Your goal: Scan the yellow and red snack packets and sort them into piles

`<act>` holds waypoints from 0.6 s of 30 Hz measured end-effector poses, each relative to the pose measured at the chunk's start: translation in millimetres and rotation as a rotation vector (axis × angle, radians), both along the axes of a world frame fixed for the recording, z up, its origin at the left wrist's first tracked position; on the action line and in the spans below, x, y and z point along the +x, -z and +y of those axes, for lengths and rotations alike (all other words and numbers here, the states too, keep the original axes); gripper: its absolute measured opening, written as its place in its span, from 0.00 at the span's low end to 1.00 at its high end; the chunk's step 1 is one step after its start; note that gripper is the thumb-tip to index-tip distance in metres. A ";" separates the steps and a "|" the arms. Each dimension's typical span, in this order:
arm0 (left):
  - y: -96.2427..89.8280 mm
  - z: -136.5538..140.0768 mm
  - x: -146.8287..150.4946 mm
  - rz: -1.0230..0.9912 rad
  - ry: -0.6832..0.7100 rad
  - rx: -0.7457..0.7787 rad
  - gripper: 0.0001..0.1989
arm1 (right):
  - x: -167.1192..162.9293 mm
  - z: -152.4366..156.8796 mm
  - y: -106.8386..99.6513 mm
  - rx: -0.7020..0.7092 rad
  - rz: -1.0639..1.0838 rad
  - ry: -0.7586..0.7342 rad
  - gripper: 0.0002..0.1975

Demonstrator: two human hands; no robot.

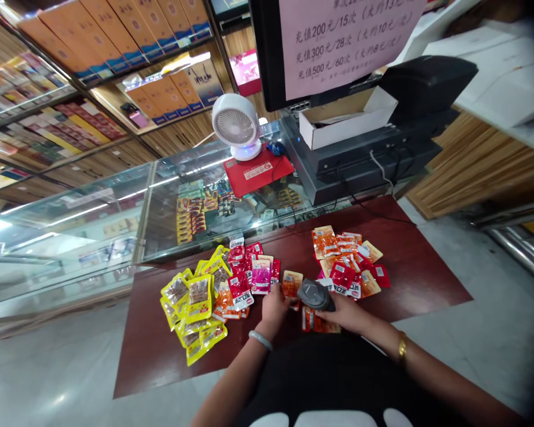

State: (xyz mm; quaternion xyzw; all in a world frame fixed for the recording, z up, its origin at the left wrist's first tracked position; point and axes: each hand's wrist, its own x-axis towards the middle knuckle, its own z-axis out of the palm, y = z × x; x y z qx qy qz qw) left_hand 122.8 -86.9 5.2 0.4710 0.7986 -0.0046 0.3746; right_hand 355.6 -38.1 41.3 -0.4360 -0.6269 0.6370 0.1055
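My left hand [273, 309], with a pale bangle at the wrist, is closed at the lower edge of an orange snack packet [292, 283]. Close beside that packet, my right hand [345, 313] grips a dark handheld barcode scanner [315, 295], its head over the table. Other orange packets [310, 320] lie partly hidden under the scanner and right hand. Left of my hands are red and pink packets [261, 274] and a heap of yellow packets [199, 298]. A mixed pile of orange and red packets [345, 270] is on the right.
The packets lie on a dark red tabletop [151, 356]. Behind it stand a glass display counter [164, 207], a white fan [235, 124], a red mat [253, 178], and a monitor [267, 59] above a cash drawer [329, 184]. A cable [378, 216] trails onto the table.
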 end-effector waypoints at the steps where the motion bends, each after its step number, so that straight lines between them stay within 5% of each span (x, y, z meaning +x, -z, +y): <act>1: -5.1 -2.3 -6.9 0.027 -0.023 0.001 0.23 | 1.6 -0.8 3.0 0.001 -0.002 0.009 0.25; 6: -33.3 -11.2 -26.8 0.415 -0.024 0.282 0.30 | 17.7 -5.4 22.1 0.005 -0.027 0.120 0.27; 13: -17.2 -5.0 37.6 -0.082 0.694 0.226 0.20 | 35.1 -6.3 19.9 0.008 -0.060 0.199 0.25; 16: -4.5 -3.7 52.7 -0.083 0.737 0.200 0.17 | 38.4 -6.5 17.1 -0.002 -0.054 0.204 0.25; 18: 1.5 -4.2 49.0 -0.064 0.631 0.116 0.17 | 39.9 -7.0 16.2 -0.008 -0.028 0.190 0.26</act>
